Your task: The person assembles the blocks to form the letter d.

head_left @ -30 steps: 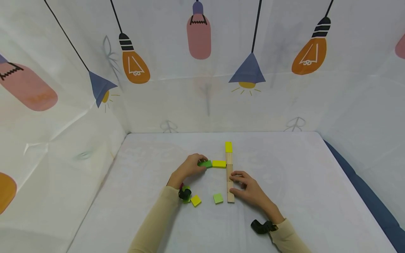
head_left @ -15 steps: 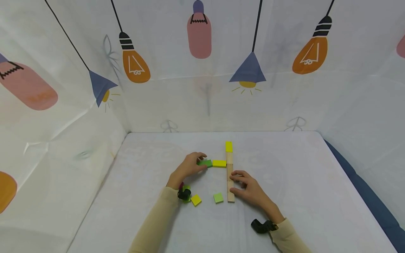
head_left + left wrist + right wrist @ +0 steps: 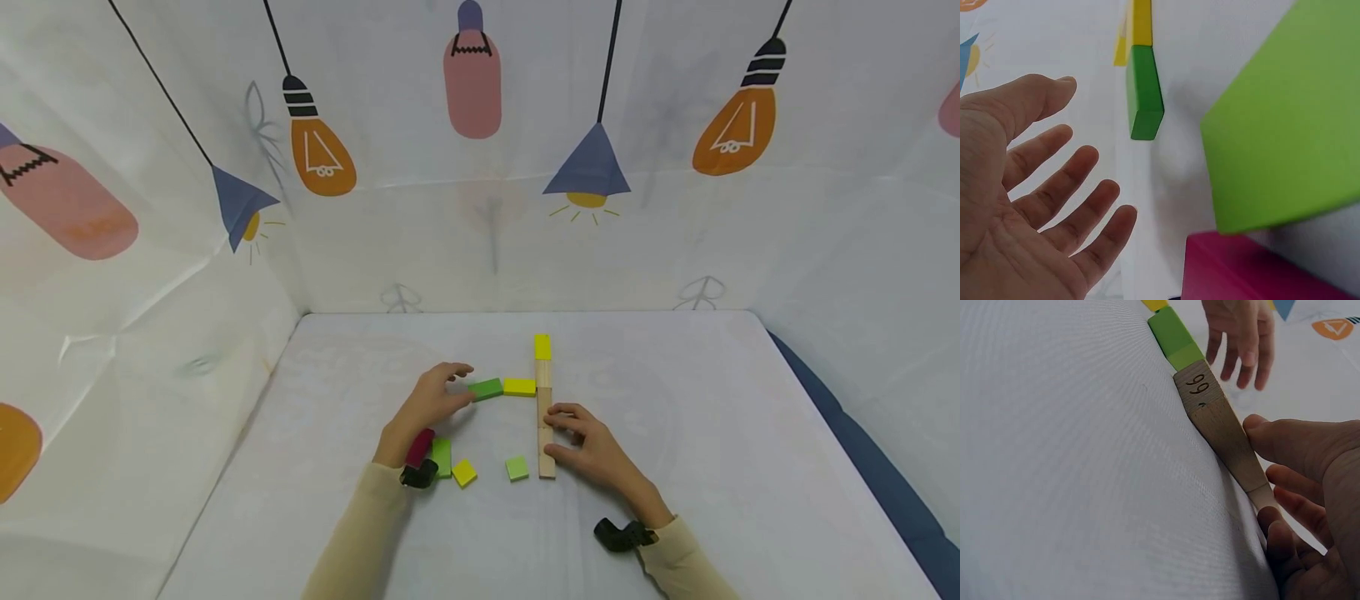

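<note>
Since the earlier frames, my left hand (image 3: 429, 400) has let go of the dark green block (image 3: 486, 388) and drawn back nearer; fingers now spread, holding nothing. Green block lies flat on the table (image 3: 675, 392), end-on against the yellow block (image 3: 519, 387). My right hand (image 3: 592, 446) rests fingertips on the wooden bar's (image 3: 545, 433) right side, loosely curled, not clasping it.
</note>
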Action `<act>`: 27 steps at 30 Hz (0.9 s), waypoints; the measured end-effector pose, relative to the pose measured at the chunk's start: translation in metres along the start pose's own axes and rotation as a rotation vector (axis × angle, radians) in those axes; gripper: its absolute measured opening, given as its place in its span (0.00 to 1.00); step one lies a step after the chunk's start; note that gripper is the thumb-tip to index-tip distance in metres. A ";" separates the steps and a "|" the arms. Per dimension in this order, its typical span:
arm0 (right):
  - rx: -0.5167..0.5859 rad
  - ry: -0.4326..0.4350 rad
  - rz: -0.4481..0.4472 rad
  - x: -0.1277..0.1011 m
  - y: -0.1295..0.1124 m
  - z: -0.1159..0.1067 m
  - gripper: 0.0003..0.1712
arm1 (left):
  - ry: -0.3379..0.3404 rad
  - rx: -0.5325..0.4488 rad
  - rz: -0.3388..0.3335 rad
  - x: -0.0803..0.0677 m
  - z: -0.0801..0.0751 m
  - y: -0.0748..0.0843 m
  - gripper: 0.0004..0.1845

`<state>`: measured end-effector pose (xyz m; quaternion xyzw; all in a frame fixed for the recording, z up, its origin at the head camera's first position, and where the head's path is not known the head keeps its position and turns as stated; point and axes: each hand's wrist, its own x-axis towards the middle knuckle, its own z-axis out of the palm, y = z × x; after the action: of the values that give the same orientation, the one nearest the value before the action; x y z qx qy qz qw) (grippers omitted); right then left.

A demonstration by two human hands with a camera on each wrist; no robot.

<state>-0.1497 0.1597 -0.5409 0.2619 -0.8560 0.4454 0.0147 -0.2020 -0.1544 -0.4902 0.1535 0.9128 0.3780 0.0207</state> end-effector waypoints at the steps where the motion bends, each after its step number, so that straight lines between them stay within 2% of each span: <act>1: -0.001 0.000 0.000 0.000 0.000 0.000 0.28 | 0.013 -0.007 0.000 -0.003 -0.001 -0.001 0.25; 8: -0.006 0.001 -0.003 -0.001 -0.001 0.000 0.28 | 0.080 -0.058 -0.015 -0.022 -0.011 -0.006 0.25; 13: -0.007 0.006 -0.009 -0.001 -0.003 0.000 0.28 | 0.127 -0.054 -0.028 -0.032 -0.013 -0.010 0.25; 22: -0.014 0.013 -0.017 0.000 -0.001 0.002 0.27 | 0.186 -0.077 -0.094 -0.050 -0.019 -0.018 0.25; 27: -0.002 0.004 -0.008 -0.001 -0.003 0.000 0.28 | 0.214 -0.048 -0.129 -0.059 -0.025 -0.028 0.25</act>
<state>-0.1478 0.1585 -0.5389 0.2646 -0.8553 0.4451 0.0184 -0.1574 -0.2077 -0.4964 0.0528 0.9084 0.4117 -0.0490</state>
